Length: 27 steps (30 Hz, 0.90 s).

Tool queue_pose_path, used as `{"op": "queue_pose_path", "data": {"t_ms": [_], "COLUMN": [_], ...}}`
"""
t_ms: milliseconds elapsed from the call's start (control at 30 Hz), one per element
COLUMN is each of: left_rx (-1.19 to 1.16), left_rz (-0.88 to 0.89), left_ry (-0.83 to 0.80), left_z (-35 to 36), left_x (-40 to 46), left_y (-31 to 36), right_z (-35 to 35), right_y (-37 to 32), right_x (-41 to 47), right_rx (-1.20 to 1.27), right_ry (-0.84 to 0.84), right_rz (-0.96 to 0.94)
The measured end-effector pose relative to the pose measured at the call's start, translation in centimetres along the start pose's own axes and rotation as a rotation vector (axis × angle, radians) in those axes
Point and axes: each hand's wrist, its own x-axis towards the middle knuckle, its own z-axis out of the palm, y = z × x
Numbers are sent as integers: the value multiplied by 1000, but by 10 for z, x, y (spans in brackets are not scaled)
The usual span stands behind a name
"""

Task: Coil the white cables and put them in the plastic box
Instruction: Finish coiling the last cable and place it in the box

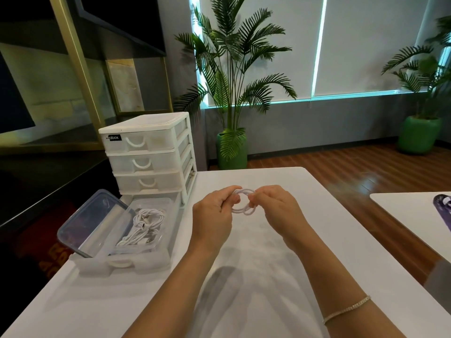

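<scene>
A white cable [241,211], wound into a small loop, hangs between my two hands above the white table [317,240]. My left hand [214,213] pinches the loop's left side with curled fingers. My right hand [275,208] pinches its right side. To the left, a clear plastic box [161,242] stands open inside a pulled-out white drawer, and several coiled white cables [144,228] lie in it. Its clear lid [92,223] leans tilted against the box's left side.
A white drawer unit [148,152] with three shut drawers stands at the table's back left, behind the box. A second white table [415,215] with a purple object [443,206] is at the right. Potted palms stand on the wooden floor beyond.
</scene>
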Motion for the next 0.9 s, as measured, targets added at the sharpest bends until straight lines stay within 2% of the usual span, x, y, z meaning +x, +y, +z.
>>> {"op": "queue_pose_path", "data": {"t_ms": [200,300,433,500,567,733,900], "left_rx": [163,255,290,268,179,-302,-489], "left_rz": [132,159,150,120,53,-292,-392], "left_ry": [6,2,-20,-53,-97,-256,-348], "left_z": [2,-1,-5,-5,-5,3,9], "left_x": [0,3,8,9,9,3,-5], "left_y": [-6,-12,-19,-18,-15,-5,4], "right_z": [1,-5,-3,0,0,-1,-2], "right_y": [-1,-2,2,5,6,7,8], "right_x": [0,1,2,3,5,8,8], "right_rx": [-88,-25,42,74,158,282,304], "right_ry": [-35,-83,-98,-50,24,174,141], "right_rz": [29,95,97,80,101,221,367]}}
